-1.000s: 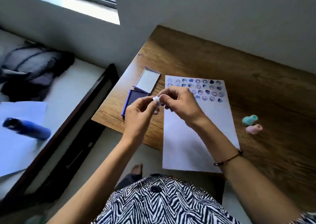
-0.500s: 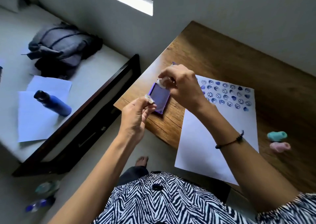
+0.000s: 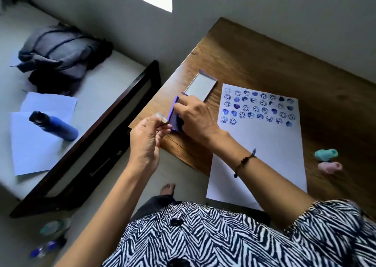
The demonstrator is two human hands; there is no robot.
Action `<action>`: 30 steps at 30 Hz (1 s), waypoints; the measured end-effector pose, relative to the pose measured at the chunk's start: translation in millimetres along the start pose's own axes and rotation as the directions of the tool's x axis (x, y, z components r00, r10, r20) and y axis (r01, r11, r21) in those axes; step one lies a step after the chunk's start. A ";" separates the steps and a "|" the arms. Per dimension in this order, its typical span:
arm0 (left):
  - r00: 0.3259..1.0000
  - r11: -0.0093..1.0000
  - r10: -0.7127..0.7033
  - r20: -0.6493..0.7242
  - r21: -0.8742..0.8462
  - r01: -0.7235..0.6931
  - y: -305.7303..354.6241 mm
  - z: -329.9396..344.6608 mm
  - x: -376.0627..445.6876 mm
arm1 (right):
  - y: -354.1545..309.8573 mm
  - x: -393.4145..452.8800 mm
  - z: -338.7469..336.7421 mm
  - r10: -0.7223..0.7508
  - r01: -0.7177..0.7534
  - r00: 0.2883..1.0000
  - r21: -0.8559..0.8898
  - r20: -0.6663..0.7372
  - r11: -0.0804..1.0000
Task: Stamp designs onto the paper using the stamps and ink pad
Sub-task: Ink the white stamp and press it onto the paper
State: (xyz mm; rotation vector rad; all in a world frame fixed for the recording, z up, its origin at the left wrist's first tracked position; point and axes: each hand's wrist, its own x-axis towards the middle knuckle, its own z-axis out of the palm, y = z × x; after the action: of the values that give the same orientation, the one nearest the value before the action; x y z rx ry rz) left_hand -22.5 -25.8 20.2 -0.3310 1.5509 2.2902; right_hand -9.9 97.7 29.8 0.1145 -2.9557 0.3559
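Right hand (image 3: 195, 116) on ink pad (image 3: 174, 120), left hand (image 3: 145, 138) pinching cap (image 3: 162, 117)

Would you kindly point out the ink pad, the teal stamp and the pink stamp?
ink pad (image 3: 175, 122): head view, exposed purple pad surface.
teal stamp (image 3: 326, 154): head view, middle of its body.
pink stamp (image 3: 329, 167): head view, middle of its body.

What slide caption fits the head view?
Right hand presses onto the purple ink pad; left hand pinches a small cap beside stamped paper.
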 end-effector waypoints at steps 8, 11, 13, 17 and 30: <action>0.950 0.927 0.123 0.287 0.308 -0.214 -11.6 24.0 -5.4 | 36.8 -25.0 -27.1 0.530 -0.386 0.828 0.503 -0.180 0.773; 0.796 0.705 0.117 0.594 0.514 -0.488 -25.5 45.6 -16.8 | 66.4 -63.6 -38.0 0.746 -0.532 0.634 0.585 -0.205 0.613; 0.663 0.488 0.135 0.736 0.533 -0.691 -33.9 59.5 -20.9 | 77.4 -82.6 -37.9 0.779 -0.591 0.607 0.567 -0.157 0.574; 0.488 0.128 -0.017 0.873 0.486 -0.864 -40.6 73.1 -24.8 | 82.7 -91.2 -28.5 0.733 -0.624 0.661 0.426 -0.158 0.655; 0.467 0.039 -0.040 0.883 0.469 -0.883 -40.7 69.5 -18.6 | 68.5 -80.9 -17.3 0.620 -0.631 0.776 -0.134 -0.114 0.764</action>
State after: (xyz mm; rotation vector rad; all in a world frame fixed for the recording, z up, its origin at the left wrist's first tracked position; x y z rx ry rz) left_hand 11.6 49.4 18.9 1.5722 2.3321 0.7949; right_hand 65.7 172.8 17.0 -0.9142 -2.8519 0.1762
